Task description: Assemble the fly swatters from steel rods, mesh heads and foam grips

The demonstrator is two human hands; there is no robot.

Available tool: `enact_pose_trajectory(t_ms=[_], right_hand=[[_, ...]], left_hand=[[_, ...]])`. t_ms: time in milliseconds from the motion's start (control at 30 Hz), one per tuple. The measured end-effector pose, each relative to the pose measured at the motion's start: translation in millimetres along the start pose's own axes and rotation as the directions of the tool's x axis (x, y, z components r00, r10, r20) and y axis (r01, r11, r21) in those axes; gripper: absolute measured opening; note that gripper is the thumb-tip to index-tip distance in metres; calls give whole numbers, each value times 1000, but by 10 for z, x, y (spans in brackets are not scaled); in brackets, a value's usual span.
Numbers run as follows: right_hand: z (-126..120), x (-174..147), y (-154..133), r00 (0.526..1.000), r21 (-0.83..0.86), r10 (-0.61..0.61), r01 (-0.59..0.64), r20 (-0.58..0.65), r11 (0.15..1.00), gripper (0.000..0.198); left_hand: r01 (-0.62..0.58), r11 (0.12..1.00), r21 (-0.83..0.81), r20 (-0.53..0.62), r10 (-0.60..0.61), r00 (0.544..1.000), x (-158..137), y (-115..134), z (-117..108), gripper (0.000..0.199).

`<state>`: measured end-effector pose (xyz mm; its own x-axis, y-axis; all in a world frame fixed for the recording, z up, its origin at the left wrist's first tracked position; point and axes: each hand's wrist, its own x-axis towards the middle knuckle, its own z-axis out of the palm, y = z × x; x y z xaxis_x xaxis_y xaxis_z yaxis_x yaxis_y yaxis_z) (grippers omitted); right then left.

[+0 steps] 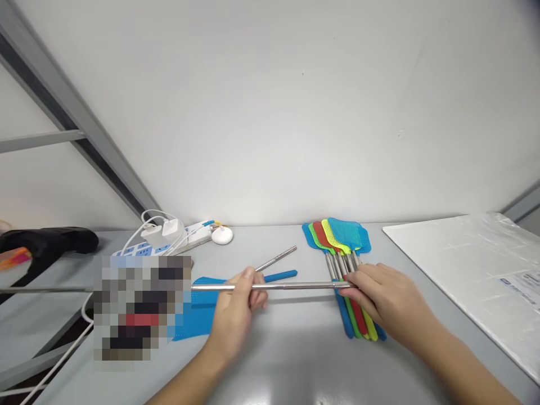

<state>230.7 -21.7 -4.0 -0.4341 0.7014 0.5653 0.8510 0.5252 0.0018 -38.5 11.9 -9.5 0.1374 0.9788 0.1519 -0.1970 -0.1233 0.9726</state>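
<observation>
A long, thin telescopic metal rod (pixel 295 286) runs level across the view, extended in steps. My left hand (pixel 236 309) is closed around its middle, and my right hand (pixel 383 292) pinches its right end. Behind my left fingers a second, shorter metal rod (pixel 276 259) slants up to the right; whether I hold it or it lies on the table cannot be seen. Under my left hand lie a flat blue perforated fly swatter head (pixel 196 320) and a blue handle (pixel 282 275). Several fly swatters (pixel 333 236) in blue, green, red and yellow lie side by side beneath my right hand.
A white power strip (pixel 196 236) with plugged chargers (pixel 172 230) and cables stands at the back left, beside a round white device (pixel 221 235). A pixelated patch hides part of the left. A white wrapped board (pixel 464 270) lies right. Metal frame bars (pixel 80 112) rise left.
</observation>
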Motion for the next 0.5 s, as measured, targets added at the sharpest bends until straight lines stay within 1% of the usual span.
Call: enact_pose_trajectory(t_ms=[100, 167, 233, 300, 367, 500], right_hand=[[7, 14, -52, 1000, -11, -12, 11, -19, 1000, 29], [10, 19, -59, 1000, -16, -9, 9, -14, 1000, 32], [2, 23, -19, 1000, -4, -4, 4, 21, 1000, 36], [-27, 27, 74, 999, 0, 6, -6, 50, 1000, 39], [-73, 30, 189, 999, -23, 24, -23, 46, 999, 41], [-136, 30, 328, 999, -63, 45, -44, 15, 997, 40]], left_hand=[[32, 987, 160, 117, -52, 992, -22, -54, -36, 52], [55, 981, 186, 132, -80, 988, 7, -53, -73, 53], [70, 983, 167, 95, -86, 992, 59, -26, -110, 52], [64, 989, 130, 13, -66, 998, 123, 28, -143, 51], [47, 995, 93, -50, -42, 998, 181, 97, -165, 51], [33, 999, 28, -64, -31, 997, 223, 198, -140, 51]])
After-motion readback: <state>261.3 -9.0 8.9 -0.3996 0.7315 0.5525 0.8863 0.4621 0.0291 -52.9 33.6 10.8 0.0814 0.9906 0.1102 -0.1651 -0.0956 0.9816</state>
